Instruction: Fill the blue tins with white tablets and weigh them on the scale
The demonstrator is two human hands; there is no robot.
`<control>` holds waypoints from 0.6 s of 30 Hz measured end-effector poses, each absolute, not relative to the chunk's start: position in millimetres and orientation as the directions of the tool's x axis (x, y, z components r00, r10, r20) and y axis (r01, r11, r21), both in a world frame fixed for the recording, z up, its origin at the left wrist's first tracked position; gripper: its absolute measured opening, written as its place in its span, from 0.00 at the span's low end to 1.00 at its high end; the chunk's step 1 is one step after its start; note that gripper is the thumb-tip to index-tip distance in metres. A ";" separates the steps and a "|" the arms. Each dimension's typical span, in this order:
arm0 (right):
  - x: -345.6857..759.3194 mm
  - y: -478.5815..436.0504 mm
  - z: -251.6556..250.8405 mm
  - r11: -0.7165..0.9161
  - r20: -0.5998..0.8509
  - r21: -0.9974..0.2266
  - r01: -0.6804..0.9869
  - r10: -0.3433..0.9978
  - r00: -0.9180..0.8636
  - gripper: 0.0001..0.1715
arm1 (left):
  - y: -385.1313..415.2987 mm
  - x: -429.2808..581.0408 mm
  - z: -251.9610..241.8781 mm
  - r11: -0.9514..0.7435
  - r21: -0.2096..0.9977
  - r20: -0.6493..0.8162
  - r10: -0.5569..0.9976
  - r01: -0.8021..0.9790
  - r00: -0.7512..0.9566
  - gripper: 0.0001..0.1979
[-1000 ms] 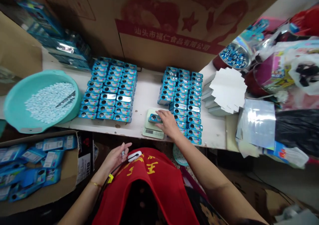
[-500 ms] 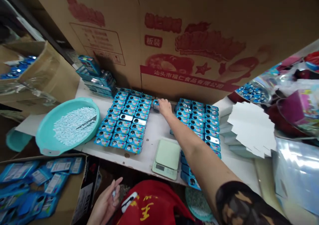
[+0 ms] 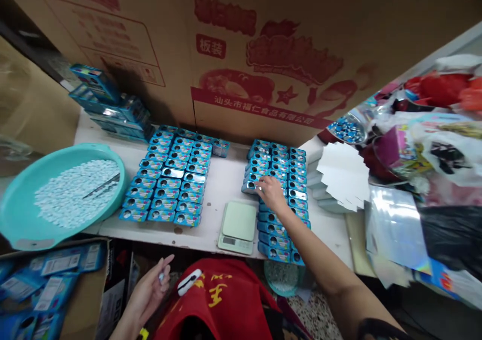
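My right hand (image 3: 271, 193) has its fingers closed on the near end of a small blue tin (image 3: 249, 187), at the left edge of the right-hand block of tins (image 3: 278, 166). Across a bare strip of table stands another block of blue tins (image 3: 171, 182), in rows, with one tin (image 3: 220, 148) at its back right corner. Low in the view, my left hand (image 3: 150, 286) is palm up, its fingers curled around small white tablets (image 3: 161, 276). A pale green scale (image 3: 238, 222) sits between the blocks, nothing on its plate.
A turquoise basin (image 3: 109, 154) of white tablets with dark tweezers (image 3: 101, 185) stands at left. Below it is a carton (image 3: 85, 295) of blue packs. White card stacks (image 3: 342, 174) lie at right; a large cardboard box (image 3: 226, 94) closes off the back.
My right hand has let go of a tin at the back of the left block and moved right and nearer, onto a tin of the right block. My left hand keeps its tablets.
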State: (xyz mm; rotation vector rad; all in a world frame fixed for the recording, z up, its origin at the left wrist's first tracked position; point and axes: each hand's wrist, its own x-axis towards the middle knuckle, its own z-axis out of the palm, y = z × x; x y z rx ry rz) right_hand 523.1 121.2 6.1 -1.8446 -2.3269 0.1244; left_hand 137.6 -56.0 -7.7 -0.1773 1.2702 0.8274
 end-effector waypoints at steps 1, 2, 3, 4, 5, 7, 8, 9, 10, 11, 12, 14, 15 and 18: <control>522.8 112.1 3.6 0.226 0.058 -0.122 0.967 0.974 -0.220 0.13 | -52.7 139.9 -6.6 0.709 0.325 -0.888 0.457 -0.626 0.057 0.13; 520.2 107.3 0.0 0.218 0.047 -0.074 0.973 0.975 -0.215 0.13 | -50.1 142.8 -5.3 0.712 0.335 -0.884 0.464 -0.617 0.056 0.12; 516.3 106.2 -4.1 0.210 0.044 -0.029 0.977 0.977 -0.208 0.12 | -48.1 146.0 -3.8 0.715 0.345 -0.881 0.471 -0.608 0.054 0.12; 512.1 107.4 -7.9 0.205 0.045 0.011 0.979 0.978 -0.205 0.10 | -46.9 149.5 -2.1 0.717 0.355 -0.877 0.478 -0.599 0.053 0.11; 508.1 109.5 -10.8 0.207 0.045 0.046 0.977 0.977 -0.209 0.10 | -46.4 152.9 -0.3 0.720 0.362 -0.874 0.483 -0.593 0.054 0.11; 502.4 111.7 -11.9 0.235 0.022 0.087 0.968 0.971 -0.238 0.12 | -47.3 158.7 2.8 0.724 0.359 -0.871 0.487 -0.588 0.068 0.11; 500.7 110.2 -9.6 0.259 0.001 0.093 0.961 0.966 -0.260 0.13 | -48.5 160.8 3.9 0.725 0.357 -0.870 0.487 -0.589 0.073 0.11; 499.4 106.4 -5.2 0.285 -0.019 0.094 0.954 0.959 -0.284 0.14 | -50.1 162.3 4.6 0.726 0.356 -0.870 0.488 -0.589 0.075 0.11; 498.0 100.5 0.9 0.312 -0.036 0.093 0.945 0.950 -0.310 0.14 | -51.9 163.2 4.9 0.729 0.356 -0.870 0.486 -0.585 0.075 0.11; 496.1 92.9 8.0 0.341 -0.046 0.093 0.935 0.940 -0.338 0.15 | -53.8 163.8 4.8 0.731 0.358 -0.871 0.485 -0.581 0.074 0.11; 493.3 84.1 15.6 0.370 -0.051 0.096 0.924 0.929 -0.366 0.15 | -55.8 164.1 4.5 0.735 0.358 -0.871 0.485 -0.576 0.076 0.11; 484.9 65.1 28.7 0.429 -0.058 0.100 0.898 0.903 -0.425 0.15 | -59.2 164.8 3.6 0.737 0.357 -0.867 0.490 -0.574 0.090 0.11; 479.5 55.9 33.0 0.456 -0.067 0.096 0.885 0.890 -0.451 0.14 | -60.7 165.6 3.3 0.735 0.357 -0.862 0.496 -0.576 0.099 0.11; 461.4 32.1 34.4 0.521 -0.112 0.041 0.852 0.850 -0.515 0.13 | -64.6 170.0 4.0 0.725 0.368 -0.848 0.519 -0.582 0.110 0.11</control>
